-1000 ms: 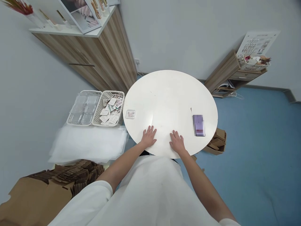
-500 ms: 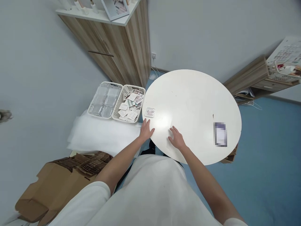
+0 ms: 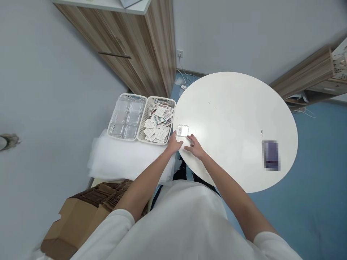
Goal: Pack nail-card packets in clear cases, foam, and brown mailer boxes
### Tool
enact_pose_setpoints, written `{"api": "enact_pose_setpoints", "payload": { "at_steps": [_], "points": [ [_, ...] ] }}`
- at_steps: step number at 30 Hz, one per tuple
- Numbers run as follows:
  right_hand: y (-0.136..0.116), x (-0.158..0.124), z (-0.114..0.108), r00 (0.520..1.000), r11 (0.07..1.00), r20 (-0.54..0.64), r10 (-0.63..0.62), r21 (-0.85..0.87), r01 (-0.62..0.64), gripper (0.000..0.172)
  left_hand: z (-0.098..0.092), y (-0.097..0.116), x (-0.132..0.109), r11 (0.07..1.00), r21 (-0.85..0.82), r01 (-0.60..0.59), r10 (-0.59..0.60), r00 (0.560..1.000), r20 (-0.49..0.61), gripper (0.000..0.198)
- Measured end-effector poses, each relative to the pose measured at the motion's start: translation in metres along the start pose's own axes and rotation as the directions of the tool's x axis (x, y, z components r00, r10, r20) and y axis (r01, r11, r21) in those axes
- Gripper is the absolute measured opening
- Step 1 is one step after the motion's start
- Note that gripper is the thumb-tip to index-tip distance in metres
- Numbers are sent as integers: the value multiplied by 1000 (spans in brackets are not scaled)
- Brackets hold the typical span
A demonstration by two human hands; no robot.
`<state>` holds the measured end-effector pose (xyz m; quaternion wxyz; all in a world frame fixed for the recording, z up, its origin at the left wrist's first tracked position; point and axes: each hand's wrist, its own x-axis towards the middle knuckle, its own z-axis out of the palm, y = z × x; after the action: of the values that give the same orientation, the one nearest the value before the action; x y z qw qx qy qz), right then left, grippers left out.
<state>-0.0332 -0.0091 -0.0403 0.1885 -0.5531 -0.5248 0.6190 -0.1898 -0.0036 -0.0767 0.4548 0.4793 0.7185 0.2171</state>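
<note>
A small clear plastic case (image 3: 182,130) lies flat near the left edge of the white round table. A white card-like piece shows in it or on it; which of the two I cannot tell. At the case's lower left corner is my left hand (image 3: 174,143), thumb apart from the fingers and one finger along the side. My right hand (image 3: 195,147) is on the other side, fingers spread, one fingertip at the lower right corner. Neither hand is closed around the case.
Left of the table (image 3: 233,81) stand a basket of printed cards (image 3: 159,124) and a basket of clear plastic cases (image 3: 126,117). White foam sheets (image 3: 130,159) and folded cardboard boxes (image 3: 78,220) lie nearer me. A blurred-out dark object (image 3: 271,155) rests at the table's right.
My right hand has moved left and up to the case. A white piece now covers part of the case, where pinkish items showed before. My left hand stays beside it. The view has shifted.
</note>
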Motion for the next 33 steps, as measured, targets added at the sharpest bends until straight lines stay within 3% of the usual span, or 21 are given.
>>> {"api": "enact_pose_setpoints", "payload": {
  "at_steps": [5, 10, 15, 22, 28, 33],
  "points": [
    [-3, 5, 10, 999, 994, 7, 37, 106, -38, 75, -2, 6, -8, 999, 38, -26, 26, 1000, 4, 71],
    [13, -16, -1, 998, 989, -48, 30, 146, -23, 73, 11, 9, -19, 994, -32, -102, 104, 993, 49, 66],
    [37, -59, -25, 981, 992, -193, -11, 122, 35, 66, 52, 16, -40, 978, -108, -181, 194, 973, 125, 68],
    [84, -117, -63, 954, 994, -299, -40, -111, 7, 54, 108, 26, -79, 946, -173, -274, 311, 916, 252, 62],
    [117, -152, -92, 946, 969, -321, -39, -243, -42, 53, 146, 47, -103, 947, -57, -317, 318, 893, 318, 58],
    [134, -166, -116, 971, 959, -232, -54, -283, -14, 60, 172, 59, -116, 947, 39, -319, 292, 904, 314, 58]
  ]
}}
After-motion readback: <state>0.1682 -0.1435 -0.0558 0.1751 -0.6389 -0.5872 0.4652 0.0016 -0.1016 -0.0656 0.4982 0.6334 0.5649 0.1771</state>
